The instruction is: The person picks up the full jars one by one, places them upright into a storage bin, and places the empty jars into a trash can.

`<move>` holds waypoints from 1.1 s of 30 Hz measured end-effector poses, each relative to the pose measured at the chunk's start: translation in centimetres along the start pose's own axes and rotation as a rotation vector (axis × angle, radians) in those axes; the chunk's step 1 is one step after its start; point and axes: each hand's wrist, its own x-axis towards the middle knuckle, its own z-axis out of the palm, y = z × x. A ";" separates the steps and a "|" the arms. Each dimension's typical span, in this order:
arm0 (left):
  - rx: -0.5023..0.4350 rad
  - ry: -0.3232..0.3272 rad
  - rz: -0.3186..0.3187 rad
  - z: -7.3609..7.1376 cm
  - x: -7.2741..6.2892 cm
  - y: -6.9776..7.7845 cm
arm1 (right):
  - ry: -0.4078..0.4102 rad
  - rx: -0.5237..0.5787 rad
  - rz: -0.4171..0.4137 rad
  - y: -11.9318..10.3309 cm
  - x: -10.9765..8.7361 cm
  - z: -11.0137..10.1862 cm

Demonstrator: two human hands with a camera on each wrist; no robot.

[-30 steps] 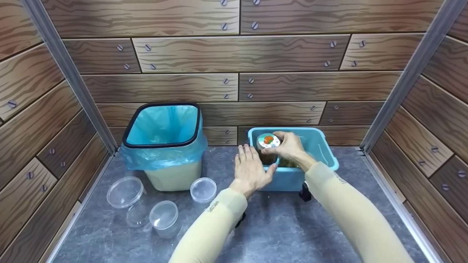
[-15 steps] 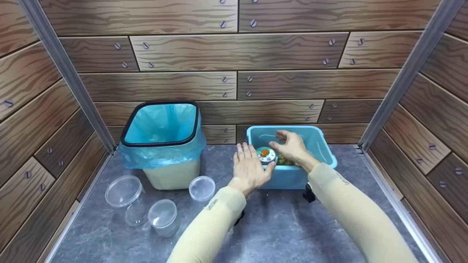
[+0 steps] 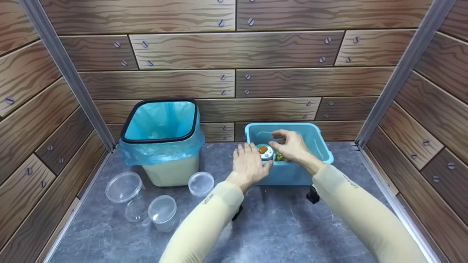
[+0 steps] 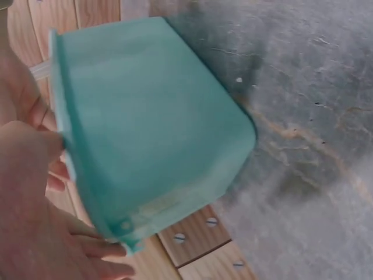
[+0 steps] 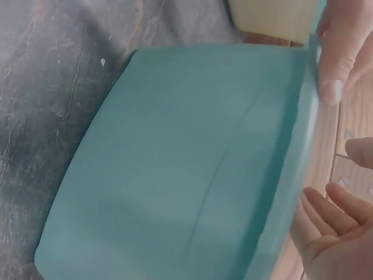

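Note:
A light-blue plastic tub [image 3: 296,173] stands at the right on the grey marbled surface. In its front left corner sits a round container [image 3: 265,151] with a white-and-green printed lid showing an orange picture. Small yellow-green pieces [image 3: 280,157] lie to the right of that container, partly hidden by the tub's wall. My left hand [image 3: 248,165] lies against the tub's left front corner with its fingers straight, and in the left wrist view its fingertips reach the rim [image 4: 93,219]. Above the tub, my right hand [image 3: 292,147] hovers with thumb and fingers apart, holding nothing.
A cream bin [image 3: 175,171] lined with a blue bag [image 3: 161,120] stands at the left. Before it are clear plastic cups [image 3: 163,210] and a clear lidded tub [image 3: 124,187]. Wood-patterned walls [image 3: 182,82] enclose the back and sides.
My right hand has lowered the round container into the tub, let go of it, and drawn slightly right. My left hand has stayed at the tub's corner. The view has shifted slightly.

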 end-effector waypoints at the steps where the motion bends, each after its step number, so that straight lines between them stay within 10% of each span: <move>1: 0.015 0.007 0.008 -0.3 -0.1 -0.1 | -0.005 -0.003 -0.008 0.0 -0.3 0.0; 16: -0.115 0.102 0.173 -6.1 -2.6 -4.2 | -0.028 0.001 -0.223 -3.0 -3.6 0.3; 27: -0.191 0.274 0.341 -9.6 -4.8 -11.4 | -0.114 -0.069 -0.367 -8.2 -5.5 1.8; 33: -0.155 0.303 0.318 -12.0 -6.1 -15.2 | -0.156 -0.036 -0.422 -9.7 -6.0 3.2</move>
